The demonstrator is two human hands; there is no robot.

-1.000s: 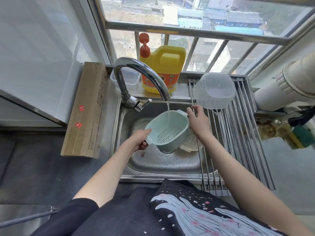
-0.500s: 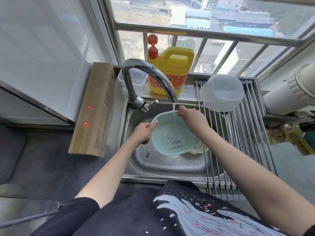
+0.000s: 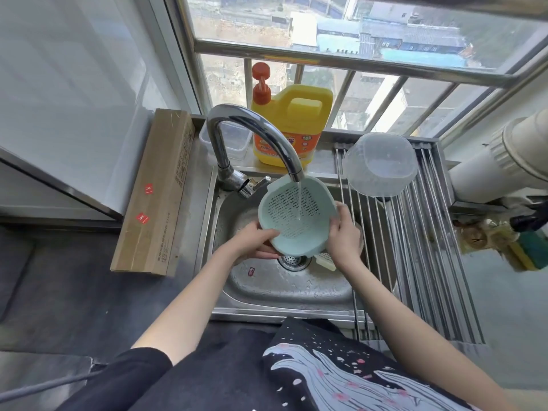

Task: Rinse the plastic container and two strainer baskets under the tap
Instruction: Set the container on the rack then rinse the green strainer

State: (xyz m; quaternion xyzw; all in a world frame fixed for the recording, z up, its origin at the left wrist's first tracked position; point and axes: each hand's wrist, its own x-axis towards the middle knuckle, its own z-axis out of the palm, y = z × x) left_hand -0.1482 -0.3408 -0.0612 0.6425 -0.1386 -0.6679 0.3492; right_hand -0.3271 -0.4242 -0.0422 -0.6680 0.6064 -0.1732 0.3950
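Right now I have the green strainer (image 3: pixel 296 215) held between both hands over the sink (image 3: pixel 284 289), tilted so its open, slotted inside faces up toward me. My left hand (image 3: pixel 255 238) cups the near left rim, fingers curled under the edge and thumb lying along the lip. My right hand (image 3: pixel 344 232) grips the right side, fingers wrapped round the wall. The tap (image 3: pixel 252 143) arches over from beyond my left hand, and its stream of water (image 3: pixel 299 200) falls straight into the strainer, striking the slots just ahead of my fingers.

Under my right wrist a pale, cream-coloured strainer (image 3: pixel 324 259) lies in the basin; I see only a corner of it, so I cannot tell how it sits. The drain (image 3: pixel 293 260) shows just below the green strainer, between my two wrists.

Beyond my right hand the clear plastic container (image 3: pixel 381 164) rests upside down on the metal rack (image 3: pixel 430 262), which runs along the right side of the sink. Past the tap, further out than both hands, a yellow detergent jug (image 3: pixel 293 123) with an orange pump stands on the ledge, with a small clear tub (image 3: pixel 234 140) beside it on the left. A long cardboard box (image 3: pixel 157 197) lies on the counter well to the left of my left hand
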